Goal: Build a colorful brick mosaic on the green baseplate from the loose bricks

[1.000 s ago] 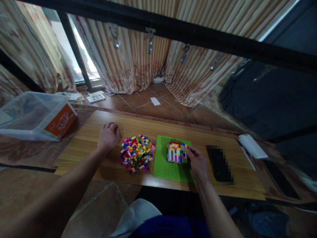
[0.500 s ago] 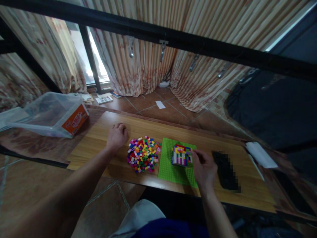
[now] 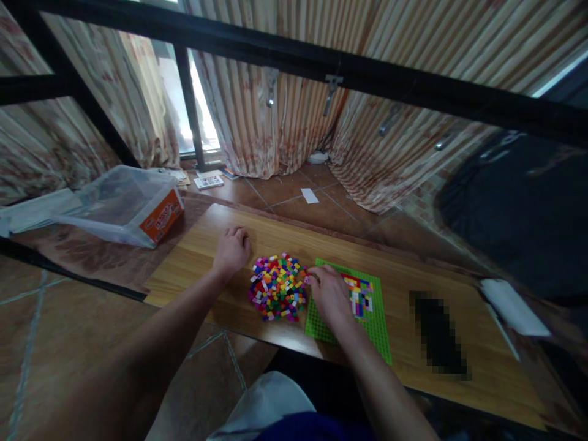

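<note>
A pile of small colourful building bricks point(image 3: 277, 286) lies on the wooden board. To its right is a green baseplate point(image 3: 375, 327) bearing a multicoloured brick structure point(image 3: 361, 295), partly covered by my right hand point(image 3: 331, 295). That hand hovers over the plate's left part, its bent fingertips at the pile's right edge. A small gap shows between thumb and forefinger, and no brick can be made out in it. Left of the pile, my left hand point(image 3: 233, 250) rests on the board with fingers curled in, apart from the bricks.
A clear plastic box point(image 3: 124, 205) with an orange label stands at the left. A blurred-out dark object point(image 3: 438, 334) lies on the wooden board point(image 3: 193, 257), right of the plate. A white object point(image 3: 514, 306) is at the far right. A black bar point(image 3: 294, 55) crosses above.
My right hand has moved left from the brick structure's right side to the pile's right edge, now partly covering the structure. My left hand stays in place; the view has shifted slightly.
</note>
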Demonstrator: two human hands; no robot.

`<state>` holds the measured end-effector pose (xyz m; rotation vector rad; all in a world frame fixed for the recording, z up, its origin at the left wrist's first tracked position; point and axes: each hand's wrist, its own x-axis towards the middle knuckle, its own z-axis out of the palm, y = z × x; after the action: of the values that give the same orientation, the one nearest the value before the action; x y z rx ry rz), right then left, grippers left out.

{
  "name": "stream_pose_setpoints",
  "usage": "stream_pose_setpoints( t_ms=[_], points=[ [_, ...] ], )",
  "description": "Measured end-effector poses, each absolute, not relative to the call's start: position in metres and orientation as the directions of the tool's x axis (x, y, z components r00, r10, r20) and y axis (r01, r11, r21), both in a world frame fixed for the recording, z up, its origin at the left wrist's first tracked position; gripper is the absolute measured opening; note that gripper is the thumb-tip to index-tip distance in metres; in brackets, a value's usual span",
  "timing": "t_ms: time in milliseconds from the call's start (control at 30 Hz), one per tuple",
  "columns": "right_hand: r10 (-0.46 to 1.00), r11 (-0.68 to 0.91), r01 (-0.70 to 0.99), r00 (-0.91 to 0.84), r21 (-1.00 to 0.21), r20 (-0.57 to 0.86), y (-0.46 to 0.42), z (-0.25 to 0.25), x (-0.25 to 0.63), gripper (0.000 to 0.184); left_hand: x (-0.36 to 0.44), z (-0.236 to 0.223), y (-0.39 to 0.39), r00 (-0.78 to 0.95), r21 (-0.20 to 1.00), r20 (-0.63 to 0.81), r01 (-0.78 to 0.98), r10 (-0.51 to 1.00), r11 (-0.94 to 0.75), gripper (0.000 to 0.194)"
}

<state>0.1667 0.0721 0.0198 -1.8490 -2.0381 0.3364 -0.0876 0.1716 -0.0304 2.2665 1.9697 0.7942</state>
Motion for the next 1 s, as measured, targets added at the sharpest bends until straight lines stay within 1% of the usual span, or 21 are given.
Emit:
stream_pose_setpoints(
  t_ms=[67, 200, 267, 433, 533, 600, 667, 767, 833, 900, 933, 1000],
  points=[
    [0.994, 0.084, 0.927, -0.053, -0.365, 0.094, 0.078, 0.016, 0.162, 0.022, -0.088, -0.031, 0.172, 0.063, 0.354, 0.348, 0.915, 0.935, -0.193, 0.022],
    [0.992, 0.044, 0.966, -0.011, -0.256, 0.129, 0.085, 0.006, 0.151, 0.017, -0.088, -0.030, 0.172, 0.066, 0.353, 0.345, 0.915, 0.936, -0.195, 0.021],
    [0.992, 0.011, 0.974, 0.018, -0.227, 0.123, 0.087, 0.003, 0.148, 0.014, -0.088, -0.030, 0.172, 0.067, 0.346, 0.346, 0.918, 0.936, -0.194, 0.022],
    [0.996, -0.080, 0.962, 0.087, -0.261, 0.016, 0.091, 0.002, 0.145, 0.015, -0.089, -0.031, 0.172, 0.078, 0.317, 0.354, 0.928, 0.932, -0.198, 0.022],
    [0.997, -0.058, 0.955, 0.071, -0.292, 0.032, 0.090, 0.009, 0.145, 0.015, -0.090, -0.033, 0.173, 0.086, 0.314, 0.366, 0.926, 0.926, -0.210, 0.023],
    [0.995, -0.021, 0.930, 0.054, -0.366, 0.081, 0.084, 0.016, 0.147, 0.016, -0.091, -0.034, 0.174, 0.091, 0.310, 0.374, 0.926, 0.923, -0.217, 0.024],
    [0.991, 0.014, 0.860, 0.055, -0.511, 0.120, 0.073, 0.026, 0.151, 0.017, -0.091, -0.035, 0.175, 0.092, 0.306, 0.380, 0.927, 0.921, -0.218, 0.024],
    [0.990, 0.030, 0.639, 0.090, -0.769, 0.113, 0.052, 0.035, 0.166, 0.016, -0.091, -0.035, 0.175, 0.090, 0.305, 0.384, 0.927, 0.919, -0.218, 0.023],
    [0.989, 0.000, 0.465, 0.133, -0.886, 0.070, 0.037, 0.035, 0.180, 0.019, -0.091, -0.035, 0.175, 0.093, 0.301, 0.385, 0.928, 0.918, -0.220, 0.023],
    [0.981, -0.049, 0.327, 0.194, -0.944, 0.016, 0.025, 0.031, 0.197, 0.022, -0.091, -0.035, 0.175, 0.095, 0.296, 0.386, 0.929, 0.918, -0.221, 0.023],
    [0.975, -0.070, 0.286, 0.223, -0.956, -0.005, 0.020, 0.027, 0.206, 0.022, -0.092, -0.034, 0.175, 0.096, 0.294, 0.385, 0.930, 0.918, -0.221, 0.023],
    [0.961, -0.093, 0.260, 0.276, -0.961, -0.018, 0.014, 0.020, 0.221, 0.024, -0.092, -0.034, 0.176, 0.100, 0.294, 0.381, 0.929, 0.919, -0.223, 0.022]
  ],
)
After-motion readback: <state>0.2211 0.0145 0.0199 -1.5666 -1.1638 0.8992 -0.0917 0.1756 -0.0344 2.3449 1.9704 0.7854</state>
